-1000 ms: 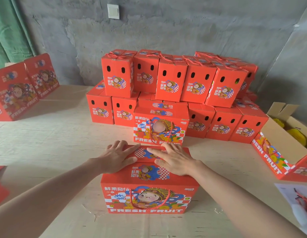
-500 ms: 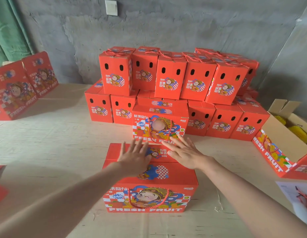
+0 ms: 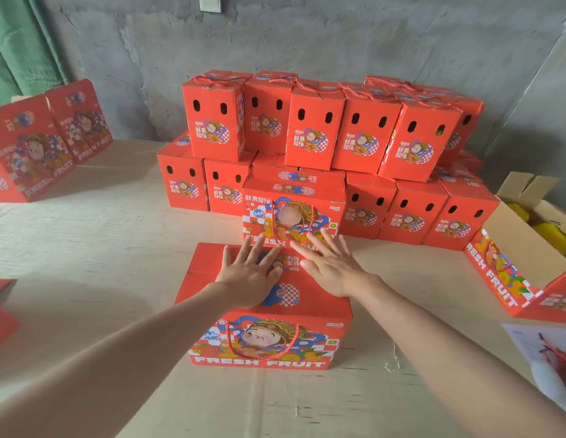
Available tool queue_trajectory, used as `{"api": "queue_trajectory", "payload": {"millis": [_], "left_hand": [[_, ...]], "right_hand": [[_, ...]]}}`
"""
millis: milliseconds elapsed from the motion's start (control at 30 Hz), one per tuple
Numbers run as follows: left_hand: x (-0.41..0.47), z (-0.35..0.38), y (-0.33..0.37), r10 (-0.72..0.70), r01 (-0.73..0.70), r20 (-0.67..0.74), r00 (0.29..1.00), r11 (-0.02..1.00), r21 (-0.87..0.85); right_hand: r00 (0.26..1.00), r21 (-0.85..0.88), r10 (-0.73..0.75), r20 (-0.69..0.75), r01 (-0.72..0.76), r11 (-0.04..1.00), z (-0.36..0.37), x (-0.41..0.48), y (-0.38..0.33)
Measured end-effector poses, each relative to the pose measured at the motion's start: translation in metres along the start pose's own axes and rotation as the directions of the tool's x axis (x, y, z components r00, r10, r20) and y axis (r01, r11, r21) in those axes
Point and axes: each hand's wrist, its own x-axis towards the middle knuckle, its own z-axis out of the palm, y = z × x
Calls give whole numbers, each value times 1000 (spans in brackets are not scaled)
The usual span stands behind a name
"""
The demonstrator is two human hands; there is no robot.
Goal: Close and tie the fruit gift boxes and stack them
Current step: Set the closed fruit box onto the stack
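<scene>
The box is sitting in the lower centre of the frame, just in front of the stack, and its top flaps are lying flat. Both hands are sliding from the middle of the lid toward its far edge; the left hand and the right hand are pressing there with straight, spread fingers, grasping nothing. I think the closing is almost finishing, while the rope on the front is hanging untied.
</scene>
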Motion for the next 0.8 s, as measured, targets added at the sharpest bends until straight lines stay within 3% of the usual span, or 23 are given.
{"api": "queue_trajectory", "payload": {"millis": [67,200,333,467,567,667,800], "left_hand": [[-7,-2,6,-22,22,-41,999,1000,-14],[-38,11,41,-91,75,-111,990,987,-138],[-69,32,77,-119,88,-182,976,982,-170],[-72,35,70,-105,69,-246,964,986,-150],[-72,33,48,-86,18,-333,939,979,-202],[-65,29,12,-122,10,-345,931,951,-308],[-45,31,-46,-167,67,-275,947,939,-338]], "right_hand": [[993,43,-62,-104,67,997,3,-7,-2],[986,193,-128,-106,146,970,5,-25,13],[982,276,-54,-181,104,956,6,-28,18],[965,324,-10,-260,97,941,10,-31,9],[918,376,115,-379,39,926,17,-37,-8],[841,375,290,-457,-114,920,32,-40,-46],[780,450,485,-395,-296,843,42,-30,-101]]}}
